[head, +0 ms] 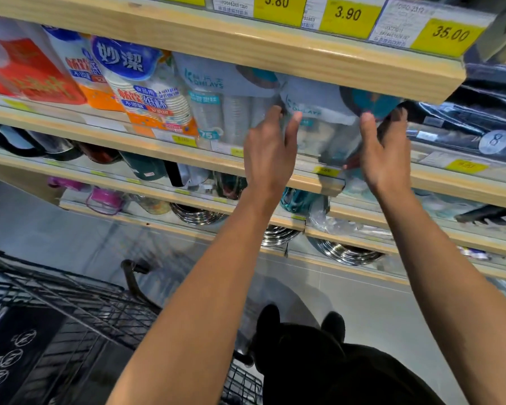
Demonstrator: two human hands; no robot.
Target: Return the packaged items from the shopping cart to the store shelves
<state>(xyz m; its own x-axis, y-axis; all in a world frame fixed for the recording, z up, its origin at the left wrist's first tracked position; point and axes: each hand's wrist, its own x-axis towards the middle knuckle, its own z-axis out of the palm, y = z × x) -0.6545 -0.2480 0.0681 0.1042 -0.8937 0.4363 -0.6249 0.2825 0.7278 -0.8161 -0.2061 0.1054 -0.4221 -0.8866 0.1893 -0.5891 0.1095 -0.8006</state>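
Clear plastic cup pack point(319, 124) centre frame, standing on wooden shelf point(146, 144), pressed between both hands. Left hand point(268, 153) fingers curled on pack's left edge; right hand point(384, 150) fingers wrapped round its right edge. Matching pack point(216, 112) just left. Shopping cart point(70, 311) lower left.

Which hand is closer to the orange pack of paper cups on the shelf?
The left hand. It grips the left side of a clear pack of cups, nearer the orange pack. The right hand holds the clear pack's far side.
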